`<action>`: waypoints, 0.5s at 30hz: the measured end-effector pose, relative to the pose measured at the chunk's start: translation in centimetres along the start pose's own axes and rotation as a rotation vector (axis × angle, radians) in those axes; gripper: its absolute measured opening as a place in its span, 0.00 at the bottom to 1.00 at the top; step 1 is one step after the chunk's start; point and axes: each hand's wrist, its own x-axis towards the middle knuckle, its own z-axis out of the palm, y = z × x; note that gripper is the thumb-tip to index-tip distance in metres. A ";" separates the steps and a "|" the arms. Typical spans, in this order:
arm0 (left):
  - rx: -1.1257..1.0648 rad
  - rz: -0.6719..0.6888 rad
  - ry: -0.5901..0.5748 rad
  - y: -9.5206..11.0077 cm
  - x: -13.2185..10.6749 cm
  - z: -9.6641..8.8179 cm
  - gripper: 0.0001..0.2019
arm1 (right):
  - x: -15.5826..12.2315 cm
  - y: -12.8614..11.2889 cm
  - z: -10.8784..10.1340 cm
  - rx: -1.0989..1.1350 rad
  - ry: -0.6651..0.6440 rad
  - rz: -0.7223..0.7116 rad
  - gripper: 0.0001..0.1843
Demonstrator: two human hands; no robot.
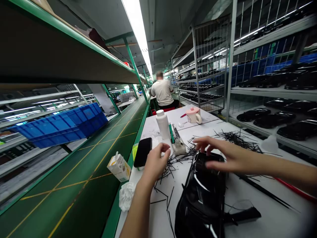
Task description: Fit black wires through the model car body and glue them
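A glossy black car-shaped body (201,195) lies lengthwise on the white table in front of me. Over its far end is my right hand (223,153), fingers spread apart, the thumb close to or touching the shiny surface. My left hand (158,158) hovers left of the body, beside a black phone (143,152). Its fingers curl towards the thumb; whether something small sits between them is hidden. Thin black strips (170,168) lie scattered by the left hand, and a larger pile (235,138) is beyond the right wrist.
Past my hands stand a white bottle (162,124), a holder with cutters (178,145) and a lidded mug (193,114). A drink carton (119,167) rests on the green conveyor (99,158) at left. Racks of black bodies (274,119) line the right. A person (162,91) sits ahead.
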 end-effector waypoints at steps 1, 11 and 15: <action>-0.021 0.029 -0.075 0.6 -0.3 0.3 0.08 | -2.0 -0.4 -0.4 -0.090 -0.081 -0.021 0.40; -0.081 0.069 -0.388 2.4 -1.8 3.4 0.12 | -7.9 1.9 2.2 -0.635 0.059 -0.069 0.48; -0.086 0.060 -0.420 2.4 -1.4 3.9 0.18 | -8.4 1.1 5.2 -0.511 0.265 -0.005 0.31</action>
